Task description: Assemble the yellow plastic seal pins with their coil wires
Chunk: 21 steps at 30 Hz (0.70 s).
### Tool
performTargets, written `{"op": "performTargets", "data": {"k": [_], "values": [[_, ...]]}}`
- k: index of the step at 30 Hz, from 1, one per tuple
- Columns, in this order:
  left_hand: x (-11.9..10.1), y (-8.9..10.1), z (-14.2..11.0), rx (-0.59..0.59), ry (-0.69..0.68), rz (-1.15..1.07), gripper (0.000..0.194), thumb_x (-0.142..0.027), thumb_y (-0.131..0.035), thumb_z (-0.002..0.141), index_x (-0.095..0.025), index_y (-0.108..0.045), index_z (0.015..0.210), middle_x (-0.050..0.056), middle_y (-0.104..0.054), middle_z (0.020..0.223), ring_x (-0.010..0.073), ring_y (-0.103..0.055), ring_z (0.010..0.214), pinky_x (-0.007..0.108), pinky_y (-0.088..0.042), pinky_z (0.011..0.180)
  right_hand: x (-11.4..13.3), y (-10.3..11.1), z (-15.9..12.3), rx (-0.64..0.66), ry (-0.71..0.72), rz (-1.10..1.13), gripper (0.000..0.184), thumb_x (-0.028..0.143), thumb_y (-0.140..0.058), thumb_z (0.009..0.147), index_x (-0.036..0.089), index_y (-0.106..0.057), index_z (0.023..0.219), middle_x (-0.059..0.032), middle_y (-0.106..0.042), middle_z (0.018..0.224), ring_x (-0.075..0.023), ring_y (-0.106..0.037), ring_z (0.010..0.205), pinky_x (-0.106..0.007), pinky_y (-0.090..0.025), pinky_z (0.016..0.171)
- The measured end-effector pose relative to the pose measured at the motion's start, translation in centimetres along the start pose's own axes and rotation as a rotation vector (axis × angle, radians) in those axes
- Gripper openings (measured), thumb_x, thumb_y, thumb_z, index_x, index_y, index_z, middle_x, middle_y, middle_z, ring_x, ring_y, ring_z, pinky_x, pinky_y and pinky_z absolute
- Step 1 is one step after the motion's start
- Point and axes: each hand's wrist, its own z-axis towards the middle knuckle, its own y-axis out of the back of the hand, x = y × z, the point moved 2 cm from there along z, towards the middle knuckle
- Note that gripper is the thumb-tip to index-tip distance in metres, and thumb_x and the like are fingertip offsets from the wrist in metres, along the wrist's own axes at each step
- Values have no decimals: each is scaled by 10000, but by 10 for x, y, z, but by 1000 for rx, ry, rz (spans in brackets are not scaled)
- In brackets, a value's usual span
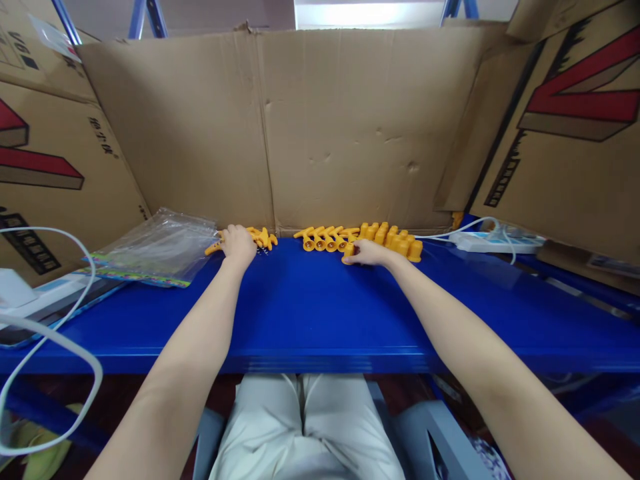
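Note:
My left hand (239,244) is at the back of the blue table, curled down over a small pile of yellow branched plastic pieces (269,238). One yellow plastic piece (213,249) sticks out under its left side; the fingertips are mostly hidden. Small dark bits, too small to name, lie beside the pile. Between its thumb and fingers, my right hand (369,253) grips a yellow plastic cup (349,251), low at the table. Left of it stands a row of yellow cups with branched tops (320,241). Behind and right of that hand, several plain yellow cups (387,235) are grouped in rows.
Cardboard walls (350,127) enclose the blue table (320,307) at the back and sides. Clear plastic bags (160,247) lie at left, near a white cable (90,293). A white power strip (493,241) with cables lies at right.

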Motion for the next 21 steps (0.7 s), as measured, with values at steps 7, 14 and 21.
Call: {"op": "performTargets", "data": {"k": [7,14,21], "values": [[-14,0,6,-142,6,-380,185,-99,-438,814,-117,-507,984,197,-580,1074,321,-560,1107,487,-434,955,1,0,0,6,-2,-35,142,290,-692,761,175,-608,765,-50,-673,761,-211,-632,731,-299,-464,660],[-10,-8,20,-275,14,-917,113,-123,-369,869,-226,-414,872,25,-588,845,162,-620,840,358,-488,878,2,1,0,-19,14,-60,176,314,-709,740,190,-587,762,-41,-670,750,-206,-626,723,-289,-463,641],[-25,-4,4,-247,-375,-680,83,-151,-419,849,-211,-472,872,69,-600,925,207,-554,941,391,-437,921,8,1,-3,-39,-8,-89,169,297,-711,744,183,-589,769,-46,-679,827,-198,-626,755,-270,-448,667]]}}
